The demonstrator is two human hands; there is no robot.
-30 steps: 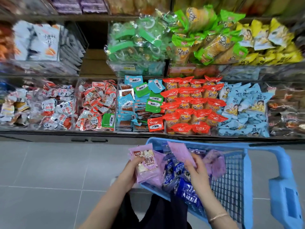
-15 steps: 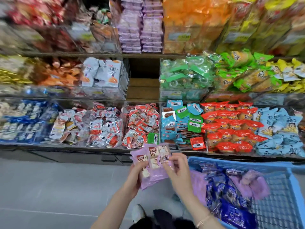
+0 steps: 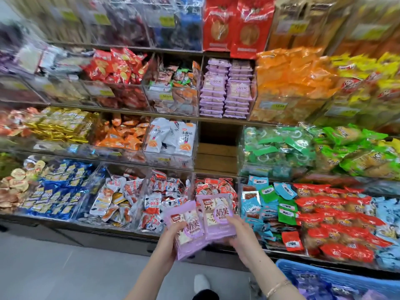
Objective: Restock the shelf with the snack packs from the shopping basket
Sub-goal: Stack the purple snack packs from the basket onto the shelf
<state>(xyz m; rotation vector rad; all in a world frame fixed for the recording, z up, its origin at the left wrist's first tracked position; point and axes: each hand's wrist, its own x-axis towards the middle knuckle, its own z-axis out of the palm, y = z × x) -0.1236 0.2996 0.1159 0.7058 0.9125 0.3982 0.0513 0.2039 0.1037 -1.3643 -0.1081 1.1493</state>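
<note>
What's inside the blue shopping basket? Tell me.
Purple snack packs and dark blue packs lie inside the blue shopping basket; anything under them is covered, and most of the basket is out of frame.

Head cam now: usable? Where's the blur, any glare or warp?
Head view: purple packs at centre are sharp, print readable; top-left bins and the left edge smear with motion blur; shelf rails bow from the wide lens; glare on clear bins; lighting even.
</note>
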